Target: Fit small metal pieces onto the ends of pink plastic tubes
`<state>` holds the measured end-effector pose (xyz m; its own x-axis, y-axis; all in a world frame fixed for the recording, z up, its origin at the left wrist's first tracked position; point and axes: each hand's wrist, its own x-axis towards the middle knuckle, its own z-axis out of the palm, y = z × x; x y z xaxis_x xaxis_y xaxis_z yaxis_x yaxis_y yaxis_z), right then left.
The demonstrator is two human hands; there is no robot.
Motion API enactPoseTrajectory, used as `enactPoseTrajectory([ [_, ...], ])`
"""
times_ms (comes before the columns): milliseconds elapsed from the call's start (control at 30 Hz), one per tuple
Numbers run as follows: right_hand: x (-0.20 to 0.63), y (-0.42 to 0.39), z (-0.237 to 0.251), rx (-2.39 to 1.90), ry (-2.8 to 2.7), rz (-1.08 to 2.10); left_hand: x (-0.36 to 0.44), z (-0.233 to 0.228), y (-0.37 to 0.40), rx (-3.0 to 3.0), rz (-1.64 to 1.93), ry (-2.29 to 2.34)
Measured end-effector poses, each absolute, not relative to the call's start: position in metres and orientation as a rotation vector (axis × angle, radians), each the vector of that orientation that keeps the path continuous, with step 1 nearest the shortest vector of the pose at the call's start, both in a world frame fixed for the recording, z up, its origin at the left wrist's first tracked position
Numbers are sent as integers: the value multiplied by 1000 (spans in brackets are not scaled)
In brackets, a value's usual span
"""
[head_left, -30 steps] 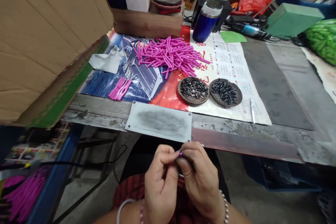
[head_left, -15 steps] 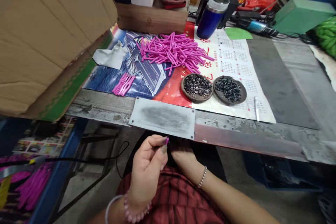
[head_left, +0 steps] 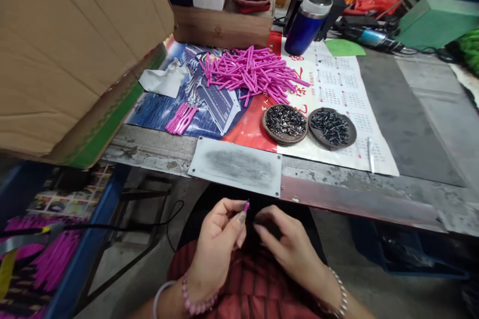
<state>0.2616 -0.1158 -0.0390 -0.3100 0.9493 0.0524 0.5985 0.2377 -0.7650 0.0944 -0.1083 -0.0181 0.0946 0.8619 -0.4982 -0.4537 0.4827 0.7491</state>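
My left hand [head_left: 219,241] pinches a small pink tube [head_left: 246,206] between thumb and fingers, held below the table's front edge over my lap. My right hand [head_left: 286,244] is just to its right, fingers loosely curled; I cannot tell whether it holds anything. On the table lie a heap of pink tubes [head_left: 252,72], a small bundle of pink tubes [head_left: 181,118], and two round dishes: one with small dark metal rings [head_left: 284,122], one with dark pins [head_left: 332,128].
A large cardboard box [head_left: 71,55] overhangs the table's left side. A grey metal plate [head_left: 235,165] lies at the front edge. A blue mug [head_left: 307,27], a wooden box [head_left: 220,30] and clutter stand at the back. More pink tubes [head_left: 56,259] lie below left.
My right hand left the pink tube, dropped toward my lap, and has come back up beside the left. The left hand kept the tube throughout.
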Motion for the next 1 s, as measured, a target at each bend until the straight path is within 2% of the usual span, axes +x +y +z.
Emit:
enactPoseTrajectory([
  [167,257,-122,-8,-1253,-1556,895,105,-14,-108,459,981,1077],
  [367,252,-119,-12,-1244,-1617,699,112,-8,-108,377,996,1059],
  [600,254,-115,-16,-1351,-1552,716,116,-9,-106,383,983,1063],
  [1000,255,-108,-22,-1353,-1708,558,113,-20,-108,441,974,1076],
])
